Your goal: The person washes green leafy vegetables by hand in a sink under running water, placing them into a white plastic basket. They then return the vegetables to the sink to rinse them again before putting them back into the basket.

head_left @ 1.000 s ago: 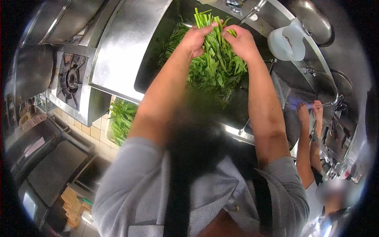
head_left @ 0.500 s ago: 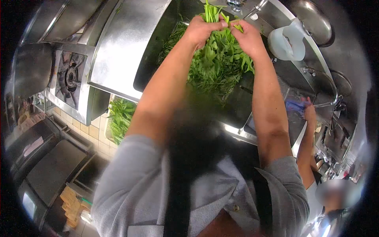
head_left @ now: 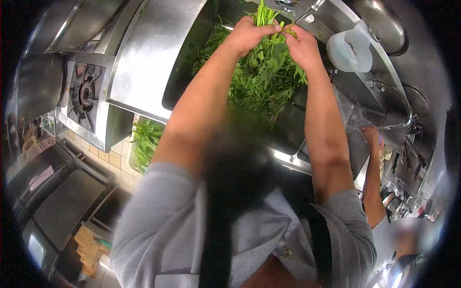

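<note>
My left hand is wrapped round the pale stems of a bunch of leafy greens, held over the dark sink. Just right of it, my right hand pinches a few green stalks and leaves near the top of the bunch. The leaves hang below both hands, over more greens lying in the sink. My fingertips are close together at the stems.
A white plastic jug stands right of the sink. Farther right, a co-worker's hand is by running water in another basin. A basket of greens sits low left, below the steel counter. A gas burner is farther left.
Both hands have shifted slightly, and the bunch hangs a little differently between them. The co-worker's hand has moved down, away from the water, and the purple cloth has mostly left view.
</note>
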Demonstrator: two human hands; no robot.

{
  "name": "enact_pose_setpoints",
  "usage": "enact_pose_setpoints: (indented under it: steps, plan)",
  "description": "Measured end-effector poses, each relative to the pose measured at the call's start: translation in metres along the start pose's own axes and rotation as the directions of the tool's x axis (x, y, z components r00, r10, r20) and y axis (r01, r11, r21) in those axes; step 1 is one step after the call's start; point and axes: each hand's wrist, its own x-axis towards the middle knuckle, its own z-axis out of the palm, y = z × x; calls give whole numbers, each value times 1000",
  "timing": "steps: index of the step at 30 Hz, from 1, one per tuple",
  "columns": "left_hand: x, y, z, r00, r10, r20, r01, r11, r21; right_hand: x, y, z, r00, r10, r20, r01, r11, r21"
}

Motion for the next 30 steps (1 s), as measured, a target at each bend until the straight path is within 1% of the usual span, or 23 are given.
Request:
enact_pose_setpoints:
  steps: [3,5,6,7,9,10,11,12,13,15,17,18,19,20,21,22,23,24,26,27,28,29,30]
  plan:
    - [8,-9,-6,995,2,96,-13,993,120,-1,5,3,1000,-5,7,4,998,67]
    - [14,-19,-9,995,8,104,-40,949,313,-1,10,1,998,-65,16,66,997,-40]
    - [21,-30,-11,994,13,104,-48,939,340,-1,9,-1,998,-65,15,66,997,-41]
    - [7,-5,-6,994,13,105,-49,939,340,-1,6,-3,999,-13,40,14,1000,-11]
    - [-20,39,4,996,-62,71,5,788,616,-1,15,-1,997,40,68,-42,999,18]
    - [-18,36,4,996,-62,71,5,788,616,3,29,5,1000,-22,4,22,999,-25]
    - [-15,30,3,988,-19,152,-78,791,607,6,43,10,995,-87,-58,83,994,-71]
    - [-13,27,3,972,23,232,-160,791,591,4,38,6,995,-87,-57,83,994,-70]
    - [-17,35,5,972,23,233,-160,791,591,0,25,-1,1000,-22,-13,22,1000,-3]
    - [-26,48,11,997,-32,70,-13,825,566,-2,17,-2,999,41,34,-43,997,60]
    - [-22,40,13,998,-27,62,-8,868,497,-2,19,3,958,287,29,-265,837,478]
    - [-19,34,12,998,-22,52,-2,905,425,-1,21,1,958,286,29,-265,837,479]
    - [-14,23,8,999,-23,50,-1,905,426,-1,26,-4,934,356,-17,-256,702,665]
    - [-8,9,2,1000,16,15,-20,945,327,-1,32,-8,900,434,-45,-216,533,818]
    - [-9,11,0,998,52,-21,-46,974,224,-2,33,-14,898,439,-33,-191,456,869]
    - [-14,14,-3,994,13,-107,17,961,276,-3,34,-18,908,418,-32,-160,418,894]
    - [-14,12,-5,994,13,-105,16,962,274,-6,35,-21,917,398,-32,-132,377,917]
    - [-14,6,-8,989,49,-141,-25,986,167,-9,33,-24,917,399,-31,-133,378,916]
    - [-6,-13,-14,982,74,-174,-81,996,-35,-13,28,-29,923,381,55,-254,498,829]
    - [-7,-13,-14,982,72,-173,-80,996,-35,-17,21,-30,922,383,54,-255,497,829]
    - [-9,-13,-12,978,57,-200,-69,996,-52,-21,11,-28,966,257,-22,-203,812,547]
    - [-10,-13,-10,973,42,-227,-59,996,-70,-23,3,-24,994,107,-38,-99,980,170]
    - [-10,-13,-8,973,42,-226,-59,996,-70,-23,2,-19,999,45,-9,-43,991,125]
